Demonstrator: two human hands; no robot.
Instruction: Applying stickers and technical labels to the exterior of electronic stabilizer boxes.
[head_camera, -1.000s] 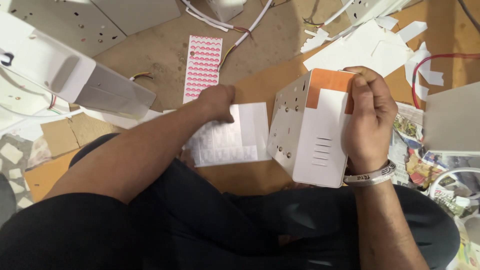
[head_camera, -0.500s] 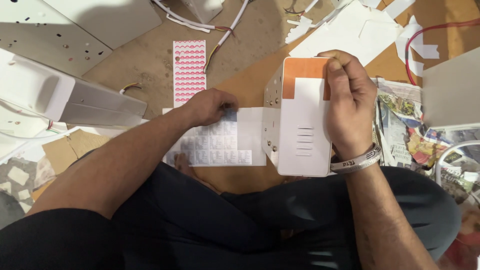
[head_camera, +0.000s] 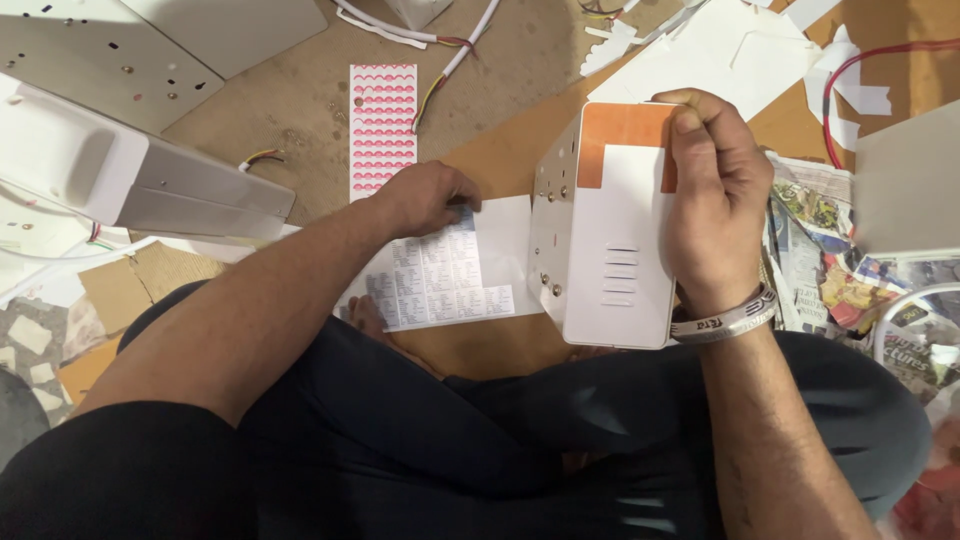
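My right hand (head_camera: 715, 190) grips a white box-shaped casing (head_camera: 610, 250) with an orange patch at its top, holding it upright on edge over my lap. The casing's left side shows several small screws. My left hand (head_camera: 425, 195) rests with its fingertips pinched on a white sheet of small printed labels (head_camera: 440, 280) that lies on the brown board in front of my knees. A silver bracelet sits on my right wrist.
A strip of pink and white stickers (head_camera: 382, 130) lies just beyond my left hand. A long white housing (head_camera: 140, 180) lies at the left, white panels and loose wires (head_camera: 440, 40) at the back, paper scraps and newspaper (head_camera: 830, 250) at the right.
My right hand has turned the casing from tilted to upright and shifted it slightly. My left hand stays on the label sheet, its fingertips now pinching at a label.
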